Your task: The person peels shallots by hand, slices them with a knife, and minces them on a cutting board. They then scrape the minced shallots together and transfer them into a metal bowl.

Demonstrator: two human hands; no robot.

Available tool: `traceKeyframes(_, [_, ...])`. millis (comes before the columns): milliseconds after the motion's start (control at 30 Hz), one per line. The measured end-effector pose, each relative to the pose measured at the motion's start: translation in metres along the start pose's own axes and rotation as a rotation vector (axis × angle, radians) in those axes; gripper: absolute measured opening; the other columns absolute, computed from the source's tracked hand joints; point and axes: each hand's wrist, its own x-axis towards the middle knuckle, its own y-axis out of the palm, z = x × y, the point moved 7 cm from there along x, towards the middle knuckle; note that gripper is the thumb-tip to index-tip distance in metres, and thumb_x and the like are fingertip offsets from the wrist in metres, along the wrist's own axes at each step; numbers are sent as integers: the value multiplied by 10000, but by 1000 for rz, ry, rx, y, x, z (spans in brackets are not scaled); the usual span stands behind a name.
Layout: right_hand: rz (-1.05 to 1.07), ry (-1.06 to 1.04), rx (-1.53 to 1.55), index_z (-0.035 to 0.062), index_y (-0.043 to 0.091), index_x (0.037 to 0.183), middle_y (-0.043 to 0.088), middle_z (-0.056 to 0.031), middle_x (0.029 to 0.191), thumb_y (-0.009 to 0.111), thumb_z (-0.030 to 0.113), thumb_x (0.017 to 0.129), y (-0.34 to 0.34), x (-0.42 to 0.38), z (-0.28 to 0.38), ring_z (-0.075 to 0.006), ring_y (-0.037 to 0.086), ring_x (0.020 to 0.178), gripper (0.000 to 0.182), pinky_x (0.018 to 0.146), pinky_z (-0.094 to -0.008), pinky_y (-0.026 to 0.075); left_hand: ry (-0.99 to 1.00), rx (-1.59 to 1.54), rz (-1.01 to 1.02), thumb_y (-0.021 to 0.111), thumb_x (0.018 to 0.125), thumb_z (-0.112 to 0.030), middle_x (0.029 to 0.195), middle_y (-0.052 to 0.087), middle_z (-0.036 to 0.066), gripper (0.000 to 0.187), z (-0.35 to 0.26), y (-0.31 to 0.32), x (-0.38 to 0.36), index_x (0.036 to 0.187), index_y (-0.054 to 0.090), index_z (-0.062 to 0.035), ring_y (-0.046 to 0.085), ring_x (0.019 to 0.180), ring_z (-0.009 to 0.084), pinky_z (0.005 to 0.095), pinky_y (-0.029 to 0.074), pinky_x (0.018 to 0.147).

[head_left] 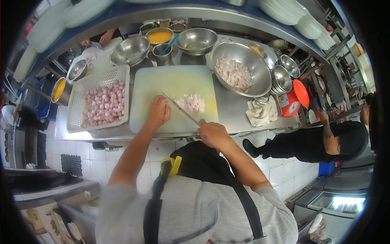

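My right hand (pixel 213 133) is wrapped round the handle of a kitchen knife (pixel 183 111). The blade slants up and left over the white cutting board (pixel 144 81), its tip close to my left hand (pixel 158 111). That hand rests on the board with its fingers curled in; whatever they hold, if anything, is hidden. A small heap of chopped shallots (pixel 194 103) lies just right of the blade. Left of the board, a white plastic basket (pixel 75 106) contains many peeled shallots (pixel 105 102). Chopped shallot pieces (pixel 233 74) fill part of a large steel colander (pixel 260 72) on the right.
Steel bowls (pixel 131 51) and a pot of yellow liquid (pixel 159 37) line the back. A crumpled cloth (pixel 261 112) and an orange-red scale (pixel 289 103) sit at the right. Another person's hands (pixel 106 37) work at far left; a person in black (pixel 300 142) stands right.
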Motion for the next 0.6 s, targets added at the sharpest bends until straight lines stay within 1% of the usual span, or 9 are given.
traceKeyframes(33, [-47,-7,-5,-2,543,1102,719,-257,942,613,211,973,-12,-8,-2,-447,709,902,258,814,-543,548,-6,-17,-86,734,805,-77,1145,649,142,302,-2,-9,4,1091,635,-78,626,1040,360,464,500,898])
traceKeyframes(133, [-201,8,-66,17,561,1091,712,-222,931,670,224,935,-37,-13,-11,-417,716,857,281,766,-518,562,80,45,-130,769,795,-177,1300,616,134,440,-51,-23,20,1201,620,-96,565,1221,349,518,433,1015])
traceKeyframes(167, [-244,14,-96,24,569,1086,710,-211,931,694,221,917,-42,-14,-14,-405,720,844,287,748,-507,568,138,47,19,771,798,-197,1323,612,122,455,-74,-12,35,1217,622,-100,551,1256,340,529,414,1038])
traceKeyframes(233, [-320,-11,-177,24,583,1064,703,-191,910,671,167,896,-45,-12,-12,-373,734,831,237,709,-471,586,235,69,310,777,806,-237,1369,603,99,485,-113,11,50,1248,626,-107,522,1328,323,553,376,1083])
traceKeyframes(333, [-367,-52,-259,27,591,1052,696,-186,930,665,117,873,-48,-6,-4,-367,739,827,214,688,-452,595,367,138,449,769,831,-234,1370,608,73,450,-120,51,51,1247,644,-118,507,1362,327,547,375,1099])
traceKeyframes(367, [-369,-55,-278,28,592,1051,695,-188,946,668,105,866,-49,-8,-3,-372,737,829,215,687,-452,595,379,143,459,735,866,-217,1368,613,56,382,-117,60,49,1230,664,-129,510,1366,308,529,372,1115])
traceKeyframes(467, [-370,-49,-270,28,594,1061,685,-186,956,682,90,853,-54,-20,-10,-366,731,851,233,702,-446,592,397,173,403,719,888,-212,1351,625,45,351,-99,77,46,1223,675,-119,525,1352,281,504,385,1110])
traceKeyframes(567, [-390,-41,-216,31,593,1058,676,-183,960,693,92,849,-64,-42,-16,-352,719,876,240,727,-450,588,405,210,406,724,898,-192,1401,626,29,386,-101,72,49,1275,678,-121,539,1346,263,470,393,1110])
traceKeyframes(600, [-374,-10,-204,42,591,1074,670,-176,969,710,123,859,-63,-47,-20,-359,709,896,259,747,-465,577,421,209,389,720,903,-198,1392,628,30,376,-100,72,48,1266,675,-113,546,1334,264,475,396,1106])
